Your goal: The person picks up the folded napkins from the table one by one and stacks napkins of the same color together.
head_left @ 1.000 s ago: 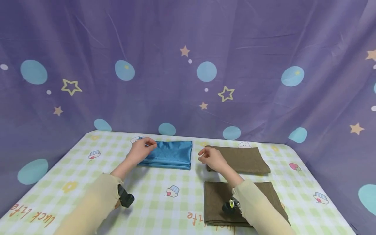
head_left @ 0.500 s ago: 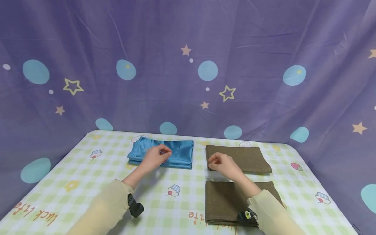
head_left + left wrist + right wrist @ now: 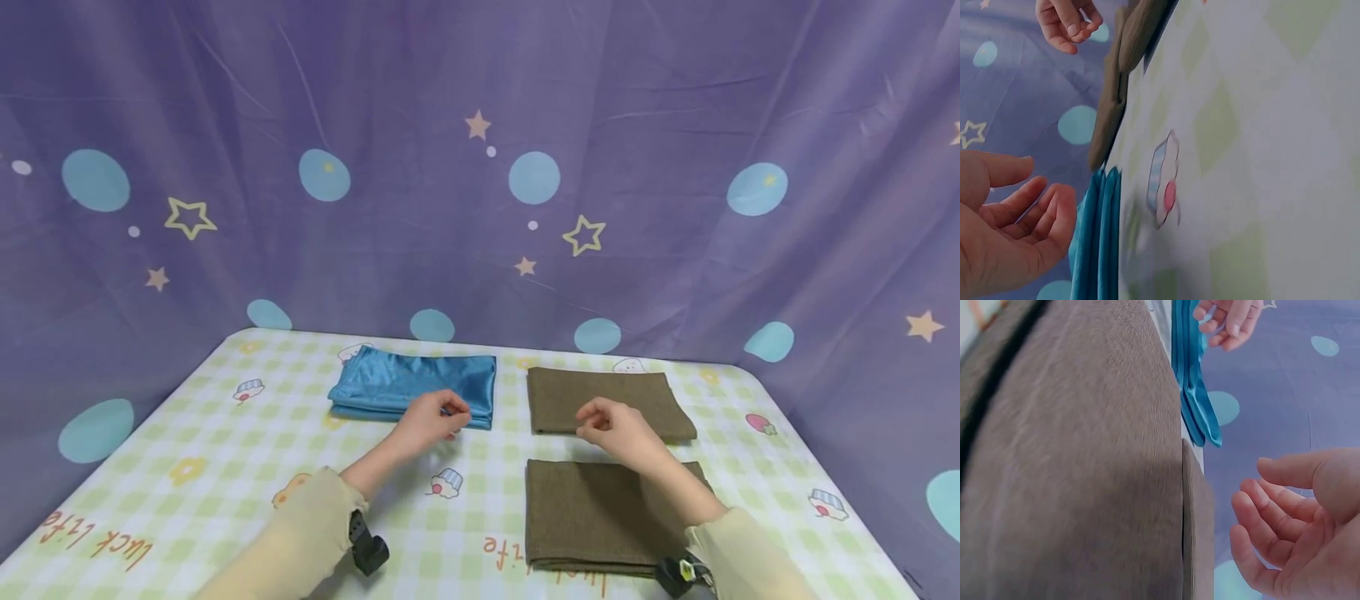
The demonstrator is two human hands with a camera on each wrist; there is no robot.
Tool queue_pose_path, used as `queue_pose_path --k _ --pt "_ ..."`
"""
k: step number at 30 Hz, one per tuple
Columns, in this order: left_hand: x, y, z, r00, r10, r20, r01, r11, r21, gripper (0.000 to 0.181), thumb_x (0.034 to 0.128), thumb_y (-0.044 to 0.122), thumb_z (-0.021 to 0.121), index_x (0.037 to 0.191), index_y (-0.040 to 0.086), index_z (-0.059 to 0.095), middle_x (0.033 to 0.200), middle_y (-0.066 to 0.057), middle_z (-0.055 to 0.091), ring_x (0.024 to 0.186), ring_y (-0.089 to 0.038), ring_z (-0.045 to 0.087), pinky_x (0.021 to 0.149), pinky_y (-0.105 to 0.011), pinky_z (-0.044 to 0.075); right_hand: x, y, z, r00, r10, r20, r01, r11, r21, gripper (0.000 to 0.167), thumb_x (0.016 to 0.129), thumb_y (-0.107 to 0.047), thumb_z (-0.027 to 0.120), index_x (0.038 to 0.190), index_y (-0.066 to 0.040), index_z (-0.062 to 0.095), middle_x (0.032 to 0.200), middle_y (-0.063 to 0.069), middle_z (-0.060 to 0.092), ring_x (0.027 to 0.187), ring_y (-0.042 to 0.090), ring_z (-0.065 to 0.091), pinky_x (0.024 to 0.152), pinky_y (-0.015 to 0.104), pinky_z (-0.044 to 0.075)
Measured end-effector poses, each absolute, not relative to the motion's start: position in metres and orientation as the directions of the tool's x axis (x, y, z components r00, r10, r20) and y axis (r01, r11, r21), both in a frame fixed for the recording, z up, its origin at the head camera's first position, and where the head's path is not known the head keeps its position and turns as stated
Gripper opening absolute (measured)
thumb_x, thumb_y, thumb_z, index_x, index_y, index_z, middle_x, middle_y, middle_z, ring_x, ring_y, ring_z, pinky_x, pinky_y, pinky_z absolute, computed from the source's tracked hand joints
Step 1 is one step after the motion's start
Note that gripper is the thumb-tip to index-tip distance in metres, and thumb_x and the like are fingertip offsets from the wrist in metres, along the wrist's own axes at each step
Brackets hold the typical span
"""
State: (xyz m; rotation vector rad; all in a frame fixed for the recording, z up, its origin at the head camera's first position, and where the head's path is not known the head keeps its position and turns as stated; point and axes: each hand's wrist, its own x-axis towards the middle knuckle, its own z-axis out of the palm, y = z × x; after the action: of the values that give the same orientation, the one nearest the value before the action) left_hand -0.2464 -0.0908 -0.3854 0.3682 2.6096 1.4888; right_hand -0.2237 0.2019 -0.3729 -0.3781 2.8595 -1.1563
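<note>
My left hand (image 3: 429, 423) hovers over the front right part of a folded shiny blue cloth (image 3: 397, 377). Its fingers are loosely bent and, in the left wrist view, nothing lies between thumb and fingertips. My right hand (image 3: 621, 429) is above the front edge of a folded brown cloth (image 3: 585, 387) at the back right. In the right wrist view its relaxed fingers (image 3: 1250, 512) are apart from the thumb and hold nothing. A second folded brown cloth (image 3: 577, 512) lies nearer to me, beneath my right forearm, which covers its right part.
A green-and-white checked tablecloth (image 3: 420, 542) with printed cupcakes and lettering covers the table. Behind it hangs a purple curtain (image 3: 420, 250) with blue dots and stars. A small black camera sits on each wrist, the left one (image 3: 367, 546) near the sleeve cuff.
Both hands have moved to the right and toward me. The left hand has come away from the blue cloth's left part, which now shows. The cloths keep their places.
</note>
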Motion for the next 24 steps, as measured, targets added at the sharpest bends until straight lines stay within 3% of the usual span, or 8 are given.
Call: queue_pose_path --k 12,24 --pt "-0.23 -0.061 -0.391 -0.892 0.446 -0.074 0.143 0.432 0.89 0.026 0.0872 0.014 0.06 0.105 -0.005 0.058 0.087 -0.01 0.058 0.075 -0.029 0.061 0.061 -0.035 0.054 -0.206 0.235 -0.377 -0.978 -0.205 0.046 -0.175 0.678 -0.714 0.023 0.085 -0.016 0.062 0.104 -0.002 0.06 0.084 0.002 0.062 0.075 0.013 0.058 0.062 0.026 0.046" --pt "-0.221 -0.029 -0.4 -0.869 0.476 -0.133 0.05 0.352 0.935 0.025 0.0836 0.009 0.063 0.103 -0.006 0.057 0.081 -0.009 0.057 0.071 -0.023 0.06 0.061 -0.035 0.054 -0.199 0.266 -0.376 -0.985 -0.168 0.025 -0.134 0.679 -0.722 0.027 0.086 -0.016 0.062 0.106 0.002 0.058 0.09 0.007 0.062 0.078 0.015 0.058 0.065 0.026 0.047"
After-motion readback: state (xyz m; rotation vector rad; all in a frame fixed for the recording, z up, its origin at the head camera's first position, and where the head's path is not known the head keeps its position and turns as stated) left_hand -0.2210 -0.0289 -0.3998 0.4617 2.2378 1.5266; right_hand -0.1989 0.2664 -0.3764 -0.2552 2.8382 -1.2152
